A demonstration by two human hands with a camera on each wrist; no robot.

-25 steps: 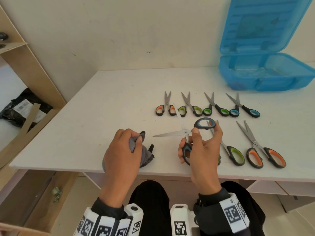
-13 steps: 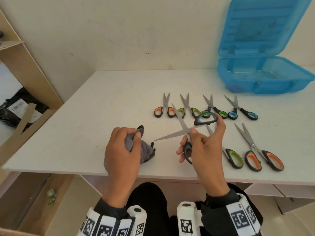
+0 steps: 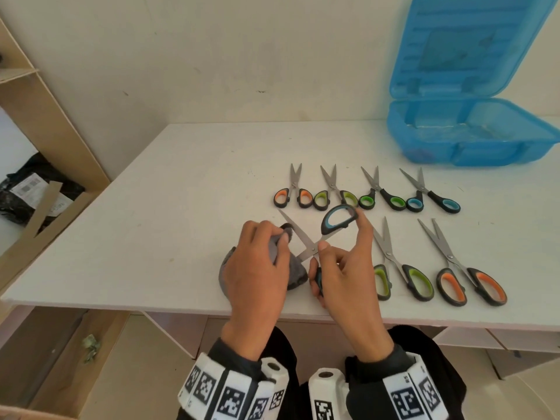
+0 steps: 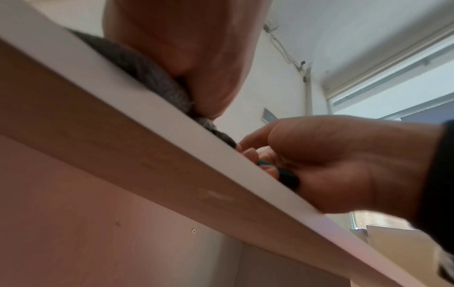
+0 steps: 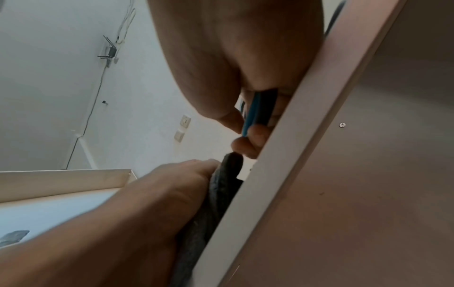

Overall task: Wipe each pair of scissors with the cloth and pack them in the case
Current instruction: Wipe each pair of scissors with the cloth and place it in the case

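My right hand (image 3: 339, 262) holds a pair of blue-handled scissors (image 3: 336, 221) spread wide open above the table's front edge, one handle loop raised, the other inside the curled fingers. My left hand (image 3: 257, 268) grips a grey cloth (image 3: 295, 274) and folds it over one blade, close to the pivot. The other blade (image 3: 295, 231) points up and left. In the left wrist view the cloth (image 4: 147, 73) bulges over the table edge (image 4: 147, 124). The right wrist view shows the blue handle (image 5: 250, 116) in my right hand's fingers and the cloth (image 5: 221, 194) below it.
Several small scissors (image 3: 292, 192) lie in a row at mid-table. Two large pairs, green-handled (image 3: 403, 268) and orange-handled (image 3: 460, 274), lie to the right of my hands. An open blue case (image 3: 472, 137) stands at the back right. A wooden shelf (image 3: 45, 116) stands at the left.
The left hand has brought the cloth rightwards onto one blade. The right hand has turned the open scissors so the blades point more up and left.
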